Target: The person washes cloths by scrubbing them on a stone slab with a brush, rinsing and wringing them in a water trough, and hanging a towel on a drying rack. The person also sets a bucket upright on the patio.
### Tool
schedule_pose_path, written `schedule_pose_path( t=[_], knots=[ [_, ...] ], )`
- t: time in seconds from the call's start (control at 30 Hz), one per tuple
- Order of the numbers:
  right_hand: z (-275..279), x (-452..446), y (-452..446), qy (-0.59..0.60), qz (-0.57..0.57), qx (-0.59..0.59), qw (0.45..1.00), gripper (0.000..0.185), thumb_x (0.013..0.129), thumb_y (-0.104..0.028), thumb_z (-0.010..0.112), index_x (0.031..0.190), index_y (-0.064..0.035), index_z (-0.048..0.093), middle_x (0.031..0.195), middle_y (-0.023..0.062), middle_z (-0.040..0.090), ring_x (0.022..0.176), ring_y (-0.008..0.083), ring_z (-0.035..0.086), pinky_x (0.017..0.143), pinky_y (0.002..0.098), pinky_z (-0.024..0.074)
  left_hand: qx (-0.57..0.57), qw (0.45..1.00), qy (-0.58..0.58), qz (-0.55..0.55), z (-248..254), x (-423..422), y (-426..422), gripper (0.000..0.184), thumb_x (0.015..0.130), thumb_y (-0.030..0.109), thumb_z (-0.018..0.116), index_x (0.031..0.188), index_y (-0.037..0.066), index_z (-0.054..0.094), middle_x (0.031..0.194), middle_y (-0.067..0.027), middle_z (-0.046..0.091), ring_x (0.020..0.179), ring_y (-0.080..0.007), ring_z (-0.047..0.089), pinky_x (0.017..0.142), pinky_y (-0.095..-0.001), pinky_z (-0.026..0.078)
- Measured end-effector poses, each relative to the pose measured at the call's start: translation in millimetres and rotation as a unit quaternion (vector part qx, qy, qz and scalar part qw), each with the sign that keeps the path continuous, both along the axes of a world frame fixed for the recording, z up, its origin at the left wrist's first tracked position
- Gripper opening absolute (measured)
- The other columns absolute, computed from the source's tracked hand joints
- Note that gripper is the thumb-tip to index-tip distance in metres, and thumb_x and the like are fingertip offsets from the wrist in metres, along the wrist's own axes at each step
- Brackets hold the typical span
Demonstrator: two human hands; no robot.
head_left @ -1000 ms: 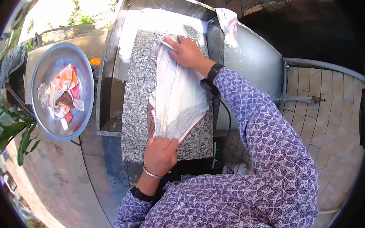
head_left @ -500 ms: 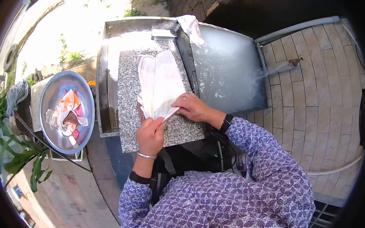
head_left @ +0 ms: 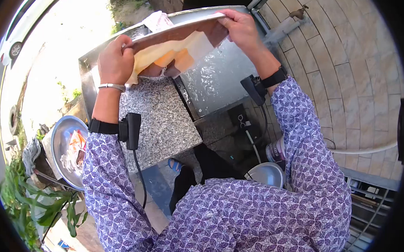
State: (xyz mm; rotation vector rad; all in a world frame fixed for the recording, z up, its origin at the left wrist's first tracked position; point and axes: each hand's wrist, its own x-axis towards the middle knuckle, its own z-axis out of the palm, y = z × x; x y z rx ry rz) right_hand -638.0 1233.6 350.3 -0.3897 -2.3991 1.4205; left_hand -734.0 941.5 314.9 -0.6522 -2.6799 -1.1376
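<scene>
A damp-looking cloth (head_left: 169, 50) in brown, cream and orange hangs stretched between my two raised hands. My left hand (head_left: 115, 61) is closed on its left corner, over the far left part of the washing slab. My right hand (head_left: 243, 33) grips the right corner, above the water tank. The speckled granite slab (head_left: 161, 119) lies under and in front of the cloth. To its right is the tank (head_left: 208, 88), filled with cloudy water. The cloth hides the slab's far end and part of the tank.
A metal basin (head_left: 57, 140) with several clothes (head_left: 74, 152) stands at left, beside plants (head_left: 49, 205). A pale cloth (head_left: 158, 21) hangs over the far rim. Water runs from a tap (head_left: 298, 13). A smaller basin (head_left: 274, 174) sits low at right. Cables hang from both wrists.
The cloth has been lifted off the granite slab and spread between both hands, its patterned side now showing. Both arms have reached forward and apart, and the view has shifted.
</scene>
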Motion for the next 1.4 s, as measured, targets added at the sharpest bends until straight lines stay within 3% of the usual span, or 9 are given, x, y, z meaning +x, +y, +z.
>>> schedule_pose_path(
  t=[0.2,0.3,0.5,0.67,0.93,1.07,1.17,1.3,1.4],
  knots=[
    [45,11,109,0.165,-0.03,-0.197,0.966,0.016,0.092,-0.012,0.054,0.095,0.0,0.064,0.072,0.0028,0.06,0.065,0.0121,0.059,0.061,0.0264,0.0507,0.085,0.989,0.091,-0.08,61,-31,120,0.012,0.076,0.02,0.06,0.08,0.009,0.059,0.07,-0.0109,0.062,0.064,-0.0279,0.061,0.059,-0.0372,0.047],
    [-19,39,141,0.177,-0.097,-0.053,0.978,0.019,0.09,-0.011,0.056,0.103,-0.0025,0.066,0.087,0.0023,0.065,0.07,0.0119,0.063,0.061,0.0234,0.0518,0.03,0.992,0.038,-0.119,16,-13,151,0.009,0.077,0.018,0.06,0.081,0.01,0.057,0.069,-0.0093,0.061,0.066,-0.0315,0.06,0.057,-0.0401,0.046],
    [-186,112,187,-0.061,-0.071,0.195,0.976,0.027,0.08,-0.006,0.056,0.106,-0.0094,0.066,0.101,0.0126,0.066,0.091,0.026,0.064,0.082,0.0318,0.0487,-0.233,0.946,-0.044,-0.22,-147,53,206,0.011,0.08,0.023,0.06,0.086,0.014,0.063,0.082,-0.0055,0.063,0.085,-0.0283,0.059,0.076,-0.0475,0.043],
    [-254,119,161,-0.177,0.045,0.444,0.877,0.034,0.081,-0.01,0.052,0.113,-0.0154,0.062,0.116,0.0162,0.059,0.106,0.0317,0.057,0.086,0.0388,0.0472,-0.35,0.912,-0.079,-0.201,-215,81,216,0.025,0.082,0.022,0.057,0.105,0.021,0.065,0.104,-0.007,0.063,0.107,-0.027,0.055,0.09,-0.0558,0.037],
    [-238,98,159,-0.448,0.178,0.335,0.81,0.021,0.076,-0.012,0.056,0.091,-0.0113,0.07,0.093,0.0154,0.067,0.087,0.0347,0.063,0.077,0.0457,0.0489,-0.51,0.795,-0.162,-0.285,-259,61,206,0.033,0.082,0.02,0.053,0.113,0.02,0.064,0.114,-0.0128,0.063,0.11,-0.0298,0.058,0.094,-0.046,0.044],
    [-172,95,188,-0.348,0.16,0.236,0.893,0.019,0.081,-0.016,0.059,0.092,-0.0039,0.069,0.082,0.0141,0.068,0.078,0.0289,0.066,0.066,0.0424,0.0519,-0.327,0.869,-0.233,-0.29,-160,31,200,0.023,0.08,0.023,0.06,0.089,0.004,0.068,0.09,-0.0191,0.066,0.087,-0.0316,0.065,0.076,-0.0388,0.051],
    [-116,90,209,-0.335,-0.004,-0.023,0.942,0.016,0.086,-0.014,0.059,0.09,0.0007,0.065,0.076,0.0088,0.065,0.06,0.0173,0.062,0.054,0.0311,0.0498,-0.138,0.878,-0.404,-0.217,-93,-3,205,0.016,0.077,0.017,0.067,0.085,0.002,0.067,0.059,-0.0044,0.059,0.061,-0.0135,0.058,0.059,-0.0287,0.046],
    [-105,55,226,-0.126,-0.157,-0.113,0.973,0.021,0.083,-0.012,0.063,0.1,0.0008,0.065,0.077,0.0101,0.066,0.065,0.0162,0.063,0.059,0.0311,0.052,0.139,0.926,-0.265,-0.231,-77,-44,227,0.021,0.079,0.017,0.069,0.095,0.004,0.065,0.073,0.0006,0.06,0.067,-0.0068,0.052,0.063,-0.024,0.043],
    [-120,30,218,0.115,-0.243,0.048,0.962,0.031,0.082,-0.014,0.064,0.111,-0.0033,0.063,0.086,0.0107,0.068,0.078,0.0172,0.064,0.071,0.0309,0.0518,0.11,0.967,-0.229,0.003,-120,-49,236,0.078,0.07,0.041,0.076,0.132,0.006,0.044,0.101,-0.0143,0.061,0.083,-0.0208,0.059,0.075,-0.0308,0.047]
  ],
)
